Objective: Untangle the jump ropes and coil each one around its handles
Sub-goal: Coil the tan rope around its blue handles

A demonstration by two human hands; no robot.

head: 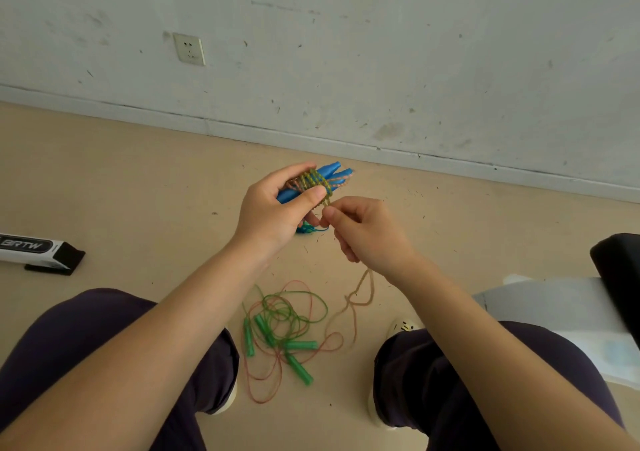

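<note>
My left hand [277, 208] grips a pair of blue handles [329, 173] held side by side, with several turns of a yellow-orange rope [317, 182] wound around them. My right hand [363, 232] pinches that rope just below the handles; its loose end [356, 298] hangs down to the floor. On the floor between my knees lies a tangle of green and orange rope [287, 315] with several green handles [298, 345]. A small blue piece [306, 229] shows under my left hand.
A white and black box [34, 251] lies on the floor at the left. A black object [620, 270] and a grey-white sheet [554, 308] are at the right. The wall [346, 52] with a socket [188, 48] stands ahead. My knees frame the tangle.
</note>
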